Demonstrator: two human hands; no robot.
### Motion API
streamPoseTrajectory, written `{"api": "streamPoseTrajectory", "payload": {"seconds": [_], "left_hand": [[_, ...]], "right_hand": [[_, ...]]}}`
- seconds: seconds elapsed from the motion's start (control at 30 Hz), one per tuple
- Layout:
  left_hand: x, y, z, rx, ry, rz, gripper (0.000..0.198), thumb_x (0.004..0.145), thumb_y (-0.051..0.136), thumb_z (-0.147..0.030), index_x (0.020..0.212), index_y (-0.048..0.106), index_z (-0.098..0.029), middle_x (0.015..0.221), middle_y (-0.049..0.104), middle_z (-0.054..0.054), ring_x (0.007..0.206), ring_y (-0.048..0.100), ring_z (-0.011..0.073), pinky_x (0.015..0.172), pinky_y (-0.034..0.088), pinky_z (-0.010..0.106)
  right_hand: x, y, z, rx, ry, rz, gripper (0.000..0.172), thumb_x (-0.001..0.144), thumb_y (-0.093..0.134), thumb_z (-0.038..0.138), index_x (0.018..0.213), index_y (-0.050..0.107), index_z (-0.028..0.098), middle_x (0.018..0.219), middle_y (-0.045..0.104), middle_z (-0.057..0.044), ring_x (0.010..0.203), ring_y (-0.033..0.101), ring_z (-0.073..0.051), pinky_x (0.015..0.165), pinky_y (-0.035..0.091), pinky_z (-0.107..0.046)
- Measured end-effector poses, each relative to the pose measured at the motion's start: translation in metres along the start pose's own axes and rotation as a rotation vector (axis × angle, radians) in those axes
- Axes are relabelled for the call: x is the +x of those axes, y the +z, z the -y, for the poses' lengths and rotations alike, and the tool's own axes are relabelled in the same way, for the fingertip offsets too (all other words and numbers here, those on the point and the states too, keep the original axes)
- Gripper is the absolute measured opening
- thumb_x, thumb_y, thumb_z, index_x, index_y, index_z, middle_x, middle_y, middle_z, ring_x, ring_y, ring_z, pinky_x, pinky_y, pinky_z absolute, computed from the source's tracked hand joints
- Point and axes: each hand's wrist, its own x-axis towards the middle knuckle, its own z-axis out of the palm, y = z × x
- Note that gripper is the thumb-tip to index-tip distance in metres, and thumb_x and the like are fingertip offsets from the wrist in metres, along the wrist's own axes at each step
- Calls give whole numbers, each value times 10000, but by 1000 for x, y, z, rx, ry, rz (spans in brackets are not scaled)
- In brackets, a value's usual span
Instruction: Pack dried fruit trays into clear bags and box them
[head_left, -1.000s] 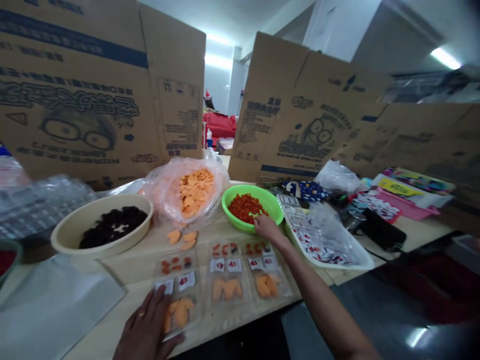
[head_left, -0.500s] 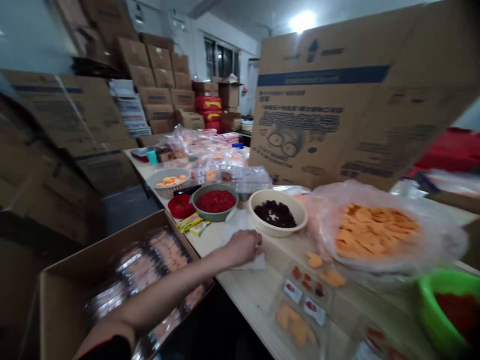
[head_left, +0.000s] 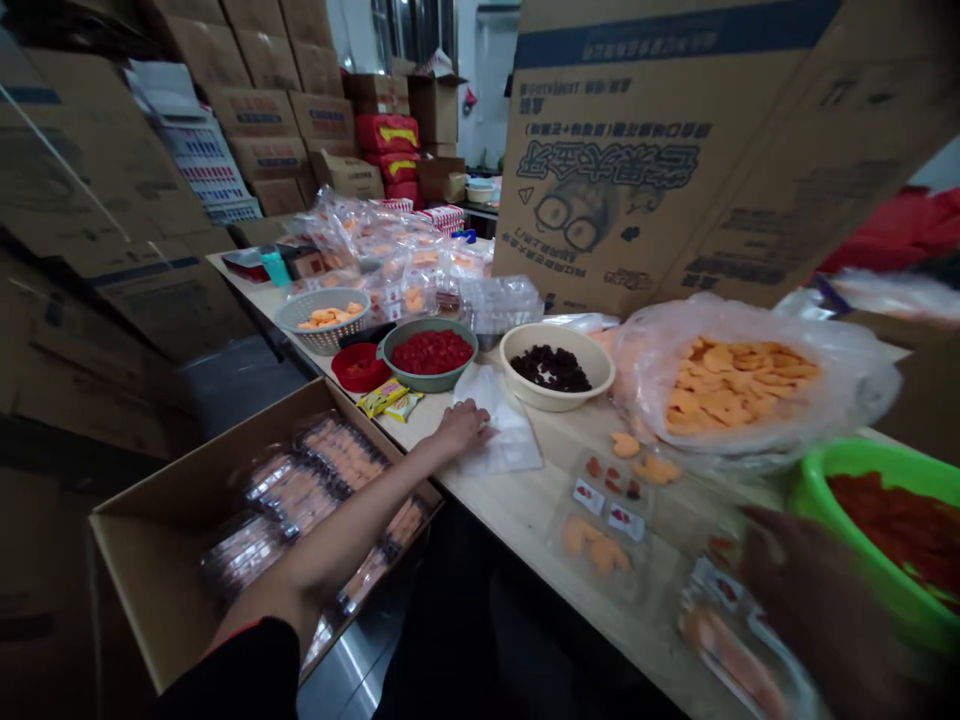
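My left hand (head_left: 463, 428) rests on thin white plastic sheets (head_left: 506, 435) on the table, its fingers slightly bent and apart. Lower right, my right hand (head_left: 821, 590) is smeared by motion above a clear tray (head_left: 739, 640) of orange pieces and small packets; its fingers cannot be made out. A second clear tray (head_left: 600, 525) with orange pieces, red bits and two white packets lies between the hands. Beyond the sheets stand a cream bowl (head_left: 517, 385) of dark pieces and a grey-green bowl (head_left: 429, 382) of red pieces.
An open carton (head_left: 150, 560) of wrapped trays stands at left. A green bowl (head_left: 825, 480) and a bag of orange pieces (head_left: 739, 385) are at right. A large cardboard box (head_left: 600, 200) rises behind. Yellow packets (head_left: 382, 397) lie by a red bowl (head_left: 360, 372).
The view has tilted down. My left hand has shifted left on the sheets, uncovering more of them, and its fingers look less curled. My right hand has come into view over the tray.
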Motion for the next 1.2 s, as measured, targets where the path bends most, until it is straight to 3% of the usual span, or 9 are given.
{"api": "streamPoseTrajectory", "payload": {"seconds": [0.1,0.27,0.4,0.5,0.63,0.87,1.0,1.1,1.2], "left_hand": [[-24,15,-12,-44,113,-28,606,811,705,-568,1301,580,-232,1283,537,134,1185,503,336,989,415,476],[-36,42,-8,-265,117,-167,193,901,667,-381,977,725,-213,1112,623,81,1058,562,225,971,434,369],[-35,48,-2,-263,134,-217,232,881,691,-337,1051,710,-181,1174,625,117,1123,568,247,989,448,374],[-45,47,-6,-164,237,-170,275,917,642,-334,1151,656,-188,1298,594,136,1233,530,272,1054,423,411],[-58,46,-15,-185,120,-168,205,972,452,-156,967,656,-174,1079,665,122,1079,595,243,1031,427,411],[-41,48,-14,-392,-88,-331,108,902,550,-179,908,657,-162,860,681,51,791,626,169,748,483,282],[-33,52,-8,-537,-113,-322,112,864,623,-233,891,667,-134,713,643,4,654,589,126,622,460,225],[-35,51,-2,-552,-110,-302,159,843,635,-202,974,695,-133,729,644,9,684,598,139,675,481,252],[-40,45,0,-492,-86,-288,108,822,616,-135,860,714,-157,828,660,54,840,614,185,824,479,312]], "right_hand": [[-11,31,42,14,-15,-103,346,909,419,323,1118,693,291,1150,654,-173,1151,586,-313,1032,447,-502],[8,89,116,104,-71,49,388,855,439,193,1169,667,188,1109,656,-129,1098,595,-261,1013,464,-405],[31,100,147,76,-161,37,454,878,456,152,1302,615,124,1289,599,-159,1210,536,-259,1065,407,-372],[49,105,156,-28,-273,133,599,847,472,92,1445,499,117,1515,453,-167,1376,409,-275,1131,323,-419],[67,113,159,-96,-339,333,658,802,460,34,1443,508,174,1519,483,-116,1385,415,-243,1123,315,-415],[78,113,169,-134,-334,261,533,912,489,186,1443,529,205,1440,542,-124,1277,498,-285,1024,408,-395],[84,114,174,-176,-308,303,336,984,446,288,1181,715,249,1238,649,-101,1155,569,-269,957,440,-367],[91,115,171,-176,-289,341,330,999,422,252,1072,742,227,1200,657,-93,1128,587,-225,964,430,-312],[96,114,168,-176,-270,335,324,993,413,211,1070,727,185,1200,645,-120,1112,596,-216,951,431,-288]]}}
